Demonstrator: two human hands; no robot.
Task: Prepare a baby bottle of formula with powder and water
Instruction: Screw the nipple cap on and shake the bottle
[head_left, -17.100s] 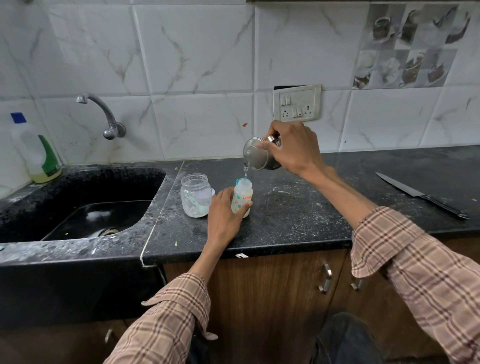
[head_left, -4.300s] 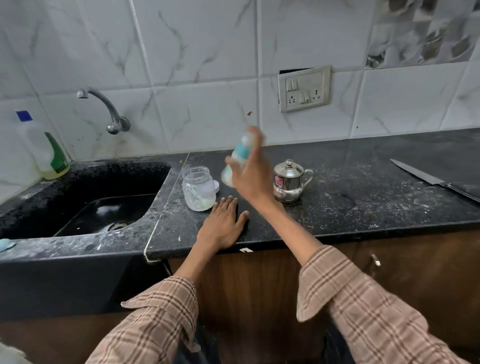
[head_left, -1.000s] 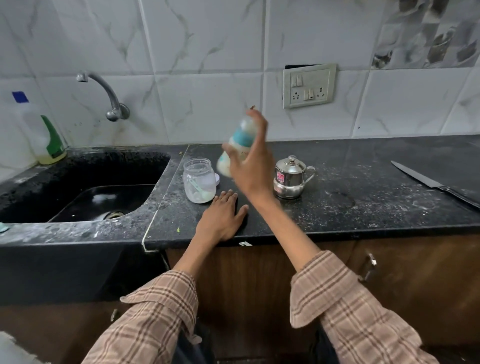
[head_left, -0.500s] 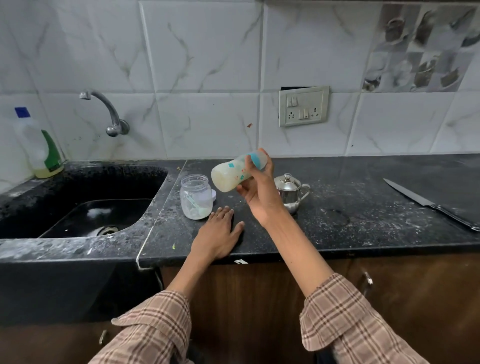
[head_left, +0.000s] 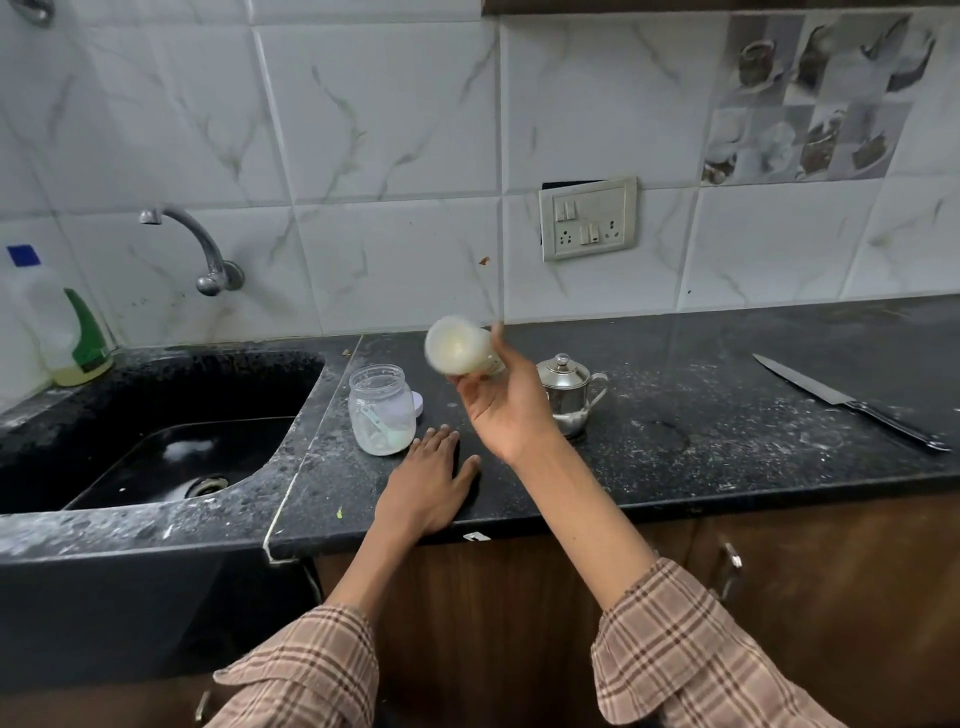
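My right hand (head_left: 506, 410) holds the baby bottle (head_left: 457, 352) in the air above the counter, tipped so its round milky base faces me; the bottle is motion-blurred. My left hand (head_left: 426, 483) lies flat and open on the black counter (head_left: 701, 457) near its front edge. Just beyond its fingertips stands an open glass jar (head_left: 382, 410) with white powder and a scoop inside. A small steel pot with a lid (head_left: 569, 392) stands behind my right hand.
A black sink (head_left: 156, 441) with a wall tap (head_left: 200, 249) lies to the left, a dish-soap bottle (head_left: 67, 332) at its far corner. A long knife (head_left: 847, 402) lies on the right. A white lid (head_left: 418, 402) peeks from behind the jar.
The bottle, held by my right hand, has swung from upright to sideways and now base-toward-me, shaking. My left hand has stayed flat on the counter.
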